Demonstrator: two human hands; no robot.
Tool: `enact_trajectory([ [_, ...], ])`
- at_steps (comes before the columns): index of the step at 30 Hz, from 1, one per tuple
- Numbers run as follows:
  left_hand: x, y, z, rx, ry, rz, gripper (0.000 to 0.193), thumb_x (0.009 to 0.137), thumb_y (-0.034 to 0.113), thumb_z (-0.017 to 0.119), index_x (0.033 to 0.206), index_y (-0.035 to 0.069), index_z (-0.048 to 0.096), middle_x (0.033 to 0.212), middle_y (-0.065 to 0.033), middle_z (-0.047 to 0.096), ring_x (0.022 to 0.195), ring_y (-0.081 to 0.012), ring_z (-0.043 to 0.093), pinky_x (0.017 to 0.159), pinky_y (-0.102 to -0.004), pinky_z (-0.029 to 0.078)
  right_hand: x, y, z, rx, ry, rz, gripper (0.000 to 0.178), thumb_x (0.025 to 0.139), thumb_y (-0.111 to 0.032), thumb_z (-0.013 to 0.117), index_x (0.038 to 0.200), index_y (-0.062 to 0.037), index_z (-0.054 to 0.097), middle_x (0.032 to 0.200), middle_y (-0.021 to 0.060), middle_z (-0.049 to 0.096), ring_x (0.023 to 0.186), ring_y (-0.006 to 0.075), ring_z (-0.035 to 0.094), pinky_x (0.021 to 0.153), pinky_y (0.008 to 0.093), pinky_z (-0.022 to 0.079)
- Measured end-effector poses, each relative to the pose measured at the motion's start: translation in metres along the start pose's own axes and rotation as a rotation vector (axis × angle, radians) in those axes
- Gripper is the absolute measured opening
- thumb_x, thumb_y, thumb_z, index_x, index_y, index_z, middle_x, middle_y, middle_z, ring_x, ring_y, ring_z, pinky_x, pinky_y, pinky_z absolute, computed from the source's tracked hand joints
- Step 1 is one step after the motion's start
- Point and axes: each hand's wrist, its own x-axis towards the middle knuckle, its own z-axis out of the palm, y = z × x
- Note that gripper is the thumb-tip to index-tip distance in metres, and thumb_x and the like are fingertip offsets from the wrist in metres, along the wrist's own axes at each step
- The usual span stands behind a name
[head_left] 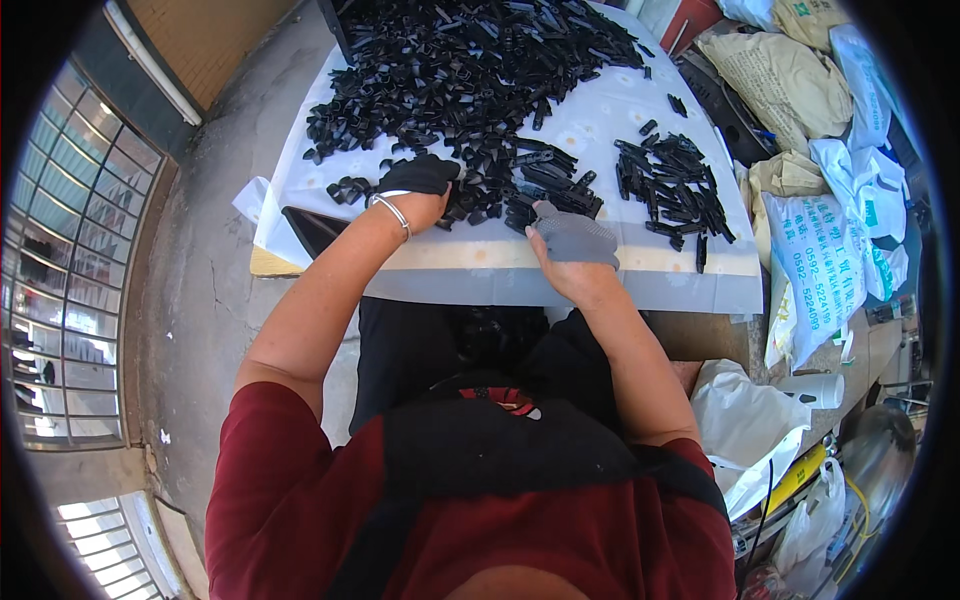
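Observation:
My left hand, in a black glove, is at the near edge of a big heap of small black plastic pieces. Its fingers curl downward, and whatever lies under them is hidden. My right hand wears a grey fingerless glove and rests beside a cluster of longer black plastic pieces near the front of the table. Thumb and a bent fingertip show at its left side, close against those pieces; the glove covers what is in the grip. A few loose black pieces lie left of my left hand.
A separate pile of long black pieces lies on the right of the white-covered table. A dark flat-sided tray or board stands at the front left corner. Stuffed sacks and a white plastic bag crowd the right side.

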Motion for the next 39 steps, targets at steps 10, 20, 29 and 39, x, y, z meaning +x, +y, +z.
enact_trajectory([
  [10,-0.012,-0.013,-0.019,-0.233,0.151,-0.295,0.025,0.076,0.017,0.055,0.101,0.01,0.058,0.09,-0.0155,0.061,0.083,-0.0302,0.059,0.073,-0.0356,0.047,0.001,0.007,-0.004,-0.23,0.029,-0.088,0.025,0.08,-0.021,0.053,0.102,-0.0098,0.057,0.089,0.013,0.06,0.084,0.0298,0.058,0.071,0.0384,0.046],
  [20,-0.045,-0.021,-0.007,-0.331,0.177,-0.343,0.032,0.077,0.02,0.057,0.106,0.009,0.056,0.094,-0.0127,0.062,0.085,-0.0251,0.06,0.077,-0.032,0.046,-0.025,0.005,0.003,0.316,0.244,-0.194,0.029,0.077,-0.012,0.058,0.103,-0.0015,0.054,0.1,0.016,0.058,0.092,0.0307,0.055,0.08,0.0363,0.044],
  [29,-0.089,0.07,-0.013,-2.149,-0.106,-0.569,0.019,0.084,0.003,0.053,0.102,-0.002,0.056,0.096,-0.009,0.06,0.092,-0.0175,0.056,0.084,-0.0287,0.044,-0.031,-0.037,0.014,0.58,0.229,-0.412,0.033,0.077,-0.026,0.057,0.104,-0.0062,0.055,0.087,0.0133,0.059,0.082,0.0295,0.056,0.071,0.0395,0.044],
  [39,-0.11,0.088,-0.007,-1.686,-0.162,-0.223,0.03,0.086,0.006,0.052,0.115,-0.001,0.05,0.11,-0.0089,0.056,0.099,-0.0153,0.053,0.087,-0.028,0.042,-0.051,-0.031,0.019,0.772,-0.029,-0.058,0.024,0.077,-0.017,0.059,0.098,-0.0053,0.054,0.086,0.0104,0.058,0.075,0.0253,0.056,0.064,0.035,0.043],
])
